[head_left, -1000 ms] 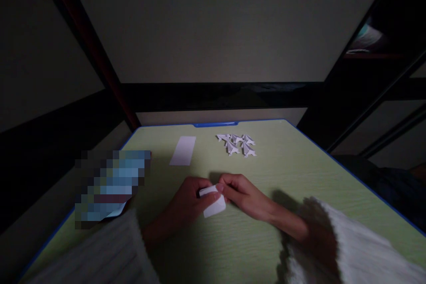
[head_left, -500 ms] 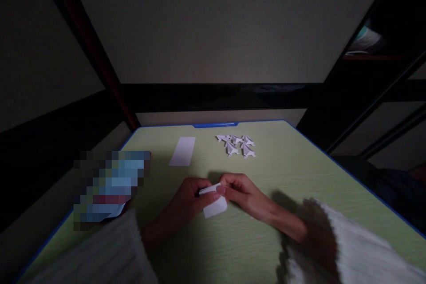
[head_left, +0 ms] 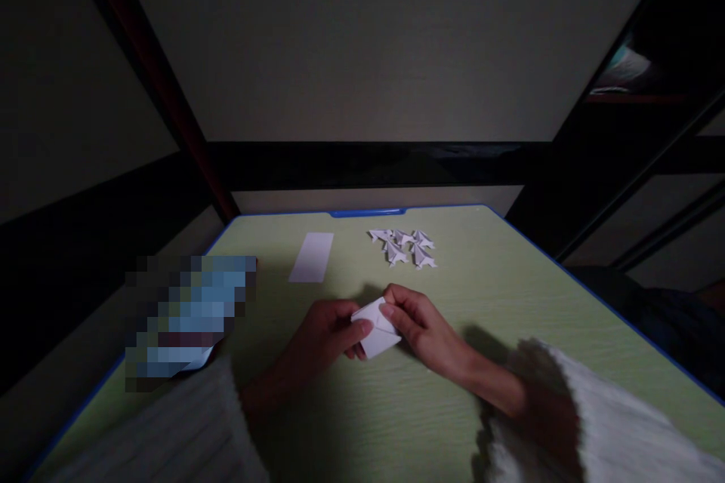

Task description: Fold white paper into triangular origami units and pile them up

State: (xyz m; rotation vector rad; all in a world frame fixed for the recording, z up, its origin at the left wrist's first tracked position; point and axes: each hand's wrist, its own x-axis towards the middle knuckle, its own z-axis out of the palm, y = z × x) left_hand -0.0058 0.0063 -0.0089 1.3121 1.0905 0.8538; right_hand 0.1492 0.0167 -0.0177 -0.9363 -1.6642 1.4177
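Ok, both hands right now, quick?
Left hand: closed, holding the folded white paper by its left side.
Right hand: closed, holding the same paper's right side.

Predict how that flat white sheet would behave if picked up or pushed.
The white sheet looks thin, so it's probably light and floppy. Lying flat on the table, it may offer little edge to grip. Nothing weighs it down, so it might slide.

Blue-edged pale green table [head_left: 498,279], white paper sheet [head_left: 311,257], five folded paper figures [head_left: 395,252] clustered, pixelated bluish item [head_left: 198,309] at left
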